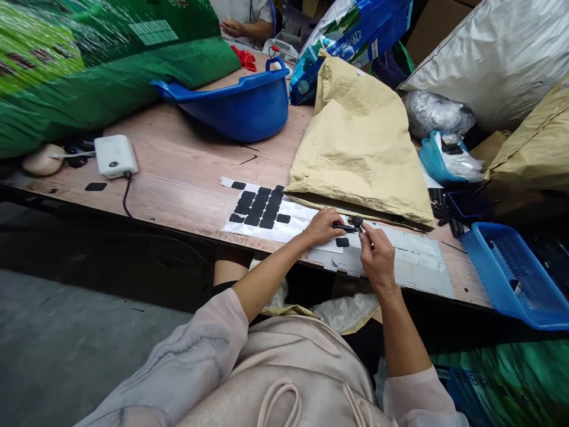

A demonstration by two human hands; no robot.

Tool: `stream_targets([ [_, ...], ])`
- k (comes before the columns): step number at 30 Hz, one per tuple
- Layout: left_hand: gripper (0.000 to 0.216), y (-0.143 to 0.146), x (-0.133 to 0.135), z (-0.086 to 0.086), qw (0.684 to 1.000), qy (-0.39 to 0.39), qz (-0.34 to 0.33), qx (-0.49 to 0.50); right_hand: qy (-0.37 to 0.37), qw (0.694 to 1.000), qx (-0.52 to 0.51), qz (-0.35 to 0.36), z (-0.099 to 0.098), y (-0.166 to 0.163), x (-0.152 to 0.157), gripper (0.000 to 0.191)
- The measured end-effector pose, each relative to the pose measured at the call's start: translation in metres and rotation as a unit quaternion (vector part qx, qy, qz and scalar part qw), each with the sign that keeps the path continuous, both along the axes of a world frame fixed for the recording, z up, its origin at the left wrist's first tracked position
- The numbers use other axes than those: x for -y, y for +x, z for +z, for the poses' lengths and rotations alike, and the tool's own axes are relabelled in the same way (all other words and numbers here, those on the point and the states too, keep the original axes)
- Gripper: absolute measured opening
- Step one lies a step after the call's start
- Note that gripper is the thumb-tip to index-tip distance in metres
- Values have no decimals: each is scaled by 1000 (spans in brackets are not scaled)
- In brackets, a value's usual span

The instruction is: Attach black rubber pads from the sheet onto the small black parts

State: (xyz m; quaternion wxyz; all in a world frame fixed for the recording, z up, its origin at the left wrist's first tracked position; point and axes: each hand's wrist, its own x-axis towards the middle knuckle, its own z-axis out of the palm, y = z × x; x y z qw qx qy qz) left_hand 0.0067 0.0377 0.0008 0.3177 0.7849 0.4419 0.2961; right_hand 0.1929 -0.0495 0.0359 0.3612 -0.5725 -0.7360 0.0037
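Pinching a slim black piece [345, 228] above the near side of the wooden table [178, 163], the left hand [322, 226] is just beside the right hand [379, 254], whose fingers grip a round-headed black part [357, 220]; whether the two pieces join, I cannot tell. Left of them lies a white sheet [301, 214] bearing dark rounded squares [256, 211], beyond it a tan sack [355, 142] and a blue basin [242, 112], and farthest back another person's hand [232, 27].
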Motion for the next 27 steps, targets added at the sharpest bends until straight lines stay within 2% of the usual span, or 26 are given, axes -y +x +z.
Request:
stream_targets([
  [4, 12, 0, -1, 0, 1000, 8, -8, -9, 1, 1000, 14, -2, -6, -10, 0, 36],
  [8, 13, 1, -1, 1, 1000, 7, -3, -14, -29, 999, 36, -3, -14, -9, -3, 34],
  [14, 11, 1, 0, 1, 1000, -1, 0, -3, 6, 999, 6, -35, -7, -4, -2, 35],
  [19, 7, 2, 0, 0, 1000, 8, 5, -5, -22, 999, 14, -36, -12, -1, 1, 34],
  [23, 9, 2, 0, -1, 1000, 12, 4, -6, 0, 998, 12, -60, -10, 12, -2, 35],
  [27, 11, 2, 0, 0, 1000, 12, 8, -14, 5, 994, 55, -99, -14, 38, -7, 34],
])
